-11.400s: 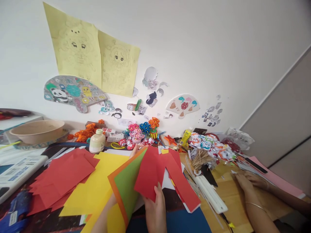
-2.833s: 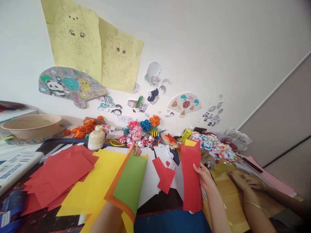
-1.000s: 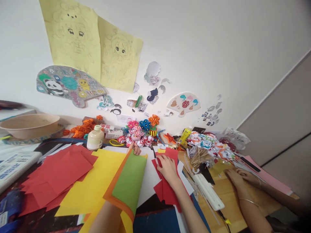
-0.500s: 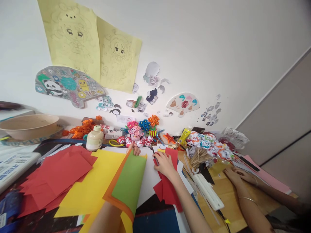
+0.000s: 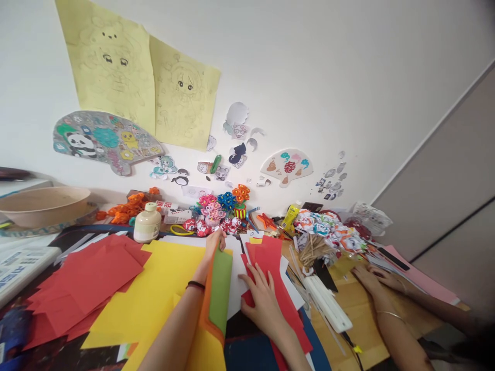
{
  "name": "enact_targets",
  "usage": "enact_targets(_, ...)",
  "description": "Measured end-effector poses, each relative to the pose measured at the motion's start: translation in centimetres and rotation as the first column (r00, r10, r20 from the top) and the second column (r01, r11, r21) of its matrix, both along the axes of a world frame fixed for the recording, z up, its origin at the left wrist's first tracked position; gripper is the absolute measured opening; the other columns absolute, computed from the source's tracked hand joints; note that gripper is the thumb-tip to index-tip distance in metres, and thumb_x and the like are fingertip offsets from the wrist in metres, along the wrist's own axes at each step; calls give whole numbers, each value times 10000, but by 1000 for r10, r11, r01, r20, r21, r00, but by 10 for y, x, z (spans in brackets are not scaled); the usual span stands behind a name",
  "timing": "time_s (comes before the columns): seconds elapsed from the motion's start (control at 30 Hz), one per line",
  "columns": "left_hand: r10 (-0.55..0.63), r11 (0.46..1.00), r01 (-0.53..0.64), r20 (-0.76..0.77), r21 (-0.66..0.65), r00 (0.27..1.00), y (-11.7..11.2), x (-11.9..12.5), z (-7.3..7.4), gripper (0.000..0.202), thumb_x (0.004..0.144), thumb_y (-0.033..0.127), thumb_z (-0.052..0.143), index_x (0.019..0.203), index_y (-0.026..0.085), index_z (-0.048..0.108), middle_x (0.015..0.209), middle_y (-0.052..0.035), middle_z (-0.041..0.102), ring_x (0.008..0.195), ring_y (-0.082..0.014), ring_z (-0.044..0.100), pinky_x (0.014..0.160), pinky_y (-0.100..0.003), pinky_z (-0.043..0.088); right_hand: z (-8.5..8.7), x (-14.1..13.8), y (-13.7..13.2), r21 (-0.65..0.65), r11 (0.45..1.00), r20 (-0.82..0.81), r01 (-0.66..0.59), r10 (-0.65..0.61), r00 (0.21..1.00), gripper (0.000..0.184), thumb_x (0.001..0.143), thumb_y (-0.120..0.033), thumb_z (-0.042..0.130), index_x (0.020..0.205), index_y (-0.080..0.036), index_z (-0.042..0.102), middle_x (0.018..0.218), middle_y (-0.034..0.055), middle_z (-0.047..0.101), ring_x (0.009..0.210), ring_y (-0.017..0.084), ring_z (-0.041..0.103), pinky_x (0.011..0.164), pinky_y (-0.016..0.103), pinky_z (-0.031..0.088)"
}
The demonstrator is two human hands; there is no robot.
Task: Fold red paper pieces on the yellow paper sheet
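A: Hands, two, own. Status?

B: Left hand [image 5: 215, 243] pinches the far edge of the lifted green and orange sheets [image 5: 218, 291], stood on edge above the yellow paper [image 5: 154, 293]. Right hand [image 5: 262, 299] lies flat, fingers spread, on the red paper strips [image 5: 270, 268], holding nothing.

A: Progress?

B: Judged early: sorting only, with no fold or cut visible. Red paper pile [image 5: 88, 278] sits at the left of the table [image 5: 359, 309]. Another person's hands [image 5: 373, 281] rest to the right.

Matt red paper [image 5: 270, 268] lies under the right hand [image 5: 262, 304]; the left hand [image 5: 215, 242] grips smooth green and orange paper sheets [image 5: 218, 293].
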State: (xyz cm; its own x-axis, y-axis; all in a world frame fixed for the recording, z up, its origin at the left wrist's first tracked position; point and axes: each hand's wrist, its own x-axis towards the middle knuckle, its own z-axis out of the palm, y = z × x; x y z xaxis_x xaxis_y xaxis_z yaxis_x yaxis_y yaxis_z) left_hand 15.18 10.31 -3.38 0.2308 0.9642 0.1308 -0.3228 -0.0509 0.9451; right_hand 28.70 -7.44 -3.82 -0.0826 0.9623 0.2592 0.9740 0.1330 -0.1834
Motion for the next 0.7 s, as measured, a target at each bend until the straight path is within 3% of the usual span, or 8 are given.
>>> enact_targets(0.07,-3,999,5,-37,47,999,-2,15,3,403,909,479,423,741,141,565,448,72,419,393,-67,385,450,-198,350,-3,4,0,42,998,3,42,-42,999,590,683,-124,511,1245,-305,537,1468,26,371,1396,288,207,1109,560,86)
enact_targets(0.13,-23,995,31,-90,99,996,-6,30,5,475,894,536,373,656,159,535,376,81,347,363,-71,343,444,-201,309,-8,12,4,81,992,-28,99,-97,995,569,694,-98,496,1217,-311,565,1431,25,428,1376,277,264,1112,550,105)
enact_targets(0.27,-102,971,155,-271,181,957,-20,51,0,618,879,613,253,598,158,563,404,23,461,417,-106,441,498,-228,348,-19,28,14,82,976,-164,203,-188,968,438,765,-114,495,1145,-280,636,1328,83,543,1277,302,425,1095,556,176)
enact_targets(0.33,-105,955,199,-379,219,919,-26,56,-5,650,886,610,217,594,155,579,486,-13,543,486,-127,496,533,-240,363,-20,31,15,104,974,-283,201,-165,945,389,777,-123,492,1103,-241,668,1248,120,600,1212,311,489,1082,532,234)
enact_targets(0.47,-8,914,242,-582,325,813,-37,58,-10,585,897,560,280,563,168,556,579,-42,601,580,-161,525,585,-263,345,-8,29,4,118,970,-641,211,-88,762,359,853,-203,410,1111,-195,660,1079,118,665,1000,262,604,861,383,485)
enact_targets(0.53,66,884,264,-662,387,747,-40,57,-8,527,894,515,344,540,176,537,571,-45,601,571,-167,514,602,-276,329,-1,28,-4,133,971,-701,199,-50,712,349,858,-231,411,1097,-192,663,1058,106,659,950,246,609,771,328,506)
enact_targets(0.7,267,811,297,-772,503,577,-35,43,5,442,912,344,353,561,175,561,613,-83,635,640,-195,557,742,-332,332,0,29,-11,207,964,-729,166,38,684,294,896,-284,421,988,-176,679,959,93,670,883,231,614,750,295,484)
